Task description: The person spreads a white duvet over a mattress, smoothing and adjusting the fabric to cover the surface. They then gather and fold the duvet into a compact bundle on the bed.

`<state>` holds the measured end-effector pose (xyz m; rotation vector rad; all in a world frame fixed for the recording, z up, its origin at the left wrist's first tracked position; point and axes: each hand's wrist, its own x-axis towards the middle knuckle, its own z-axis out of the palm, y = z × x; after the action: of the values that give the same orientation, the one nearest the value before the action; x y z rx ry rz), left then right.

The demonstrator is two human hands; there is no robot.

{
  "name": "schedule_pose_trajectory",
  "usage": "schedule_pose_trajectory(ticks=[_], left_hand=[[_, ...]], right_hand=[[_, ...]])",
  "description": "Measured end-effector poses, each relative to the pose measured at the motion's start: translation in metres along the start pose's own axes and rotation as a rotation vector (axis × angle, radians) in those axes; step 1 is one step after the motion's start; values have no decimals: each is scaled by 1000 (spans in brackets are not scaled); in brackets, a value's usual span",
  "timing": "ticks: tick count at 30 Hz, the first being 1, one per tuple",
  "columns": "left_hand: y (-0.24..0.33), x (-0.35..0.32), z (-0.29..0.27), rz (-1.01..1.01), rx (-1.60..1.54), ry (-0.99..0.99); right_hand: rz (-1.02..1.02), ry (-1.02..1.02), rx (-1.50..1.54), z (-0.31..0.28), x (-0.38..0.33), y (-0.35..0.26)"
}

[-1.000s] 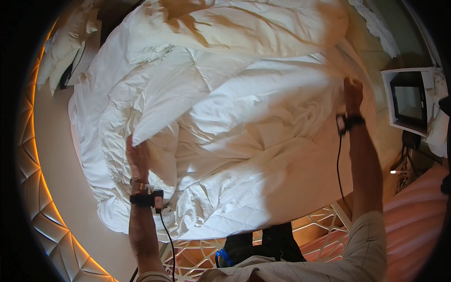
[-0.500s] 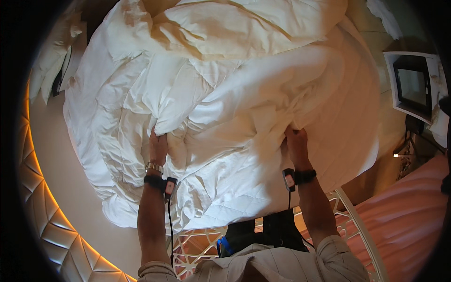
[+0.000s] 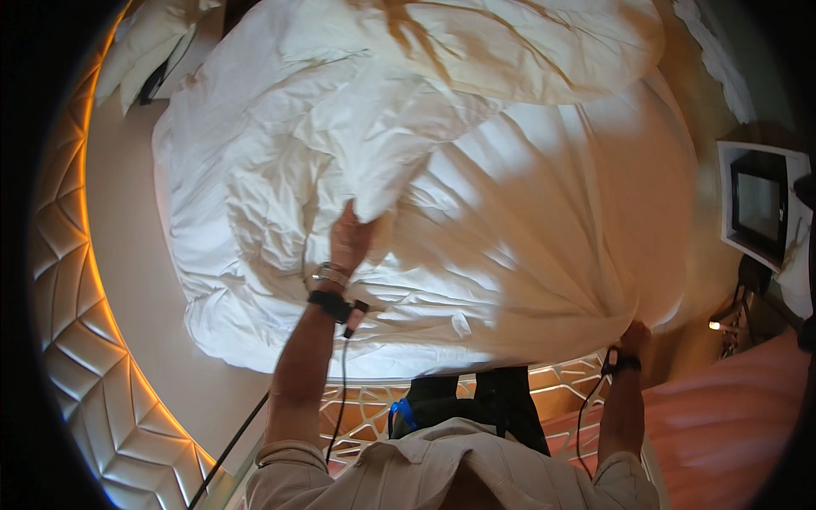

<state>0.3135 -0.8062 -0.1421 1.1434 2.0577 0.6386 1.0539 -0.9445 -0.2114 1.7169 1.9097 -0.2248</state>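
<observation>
A large white duvet cover [image 3: 527, 221] lies over the round bed, bunched and wrinkled on the left and pulled into long folds toward the right. My left hand [image 3: 350, 240] is closed on a gathered fold of it near the middle. At the bed's near right edge my right hand [image 3: 634, 338] grips the cover's edge, and the folds fan out from there; its fingers are partly hidden. Across the far side lies a puffy cream duvet [image 3: 527, 55]. A small white tag [image 3: 461, 325] shows on the cover near its front edge.
A padded, quilted headboard [image 3: 93, 340] with a glowing strip curves round the left. Pillows [image 3: 149, 51] lie at the far left. A white lattice rail [image 3: 365, 408] stands at my legs. To the right are a framed dark box [image 3: 756, 204] and pink fabric [image 3: 722, 399].
My right hand has moved right and toward me, drawing the cover's edge out and stretching the folds. My left hand, still gripping, appears farther right and slightly farther away; the view has shifted.
</observation>
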Motion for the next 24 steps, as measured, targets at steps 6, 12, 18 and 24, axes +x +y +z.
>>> schedule_pose_trajectory(ticks=[6,12,18,24], left_hand=[[32,-53,45,449,431,-122],[14,-82,42,438,386,-21],[-27,-30,-157,160,485,621],[-120,3,-242,-347,-188,206]], right_hand=[[492,526,1123,-76,19,-111],[-180,304,1327,-282,67,-324],[-195,47,1563,-294,52,-379],[-93,-177,1625,-233,10,-365]])
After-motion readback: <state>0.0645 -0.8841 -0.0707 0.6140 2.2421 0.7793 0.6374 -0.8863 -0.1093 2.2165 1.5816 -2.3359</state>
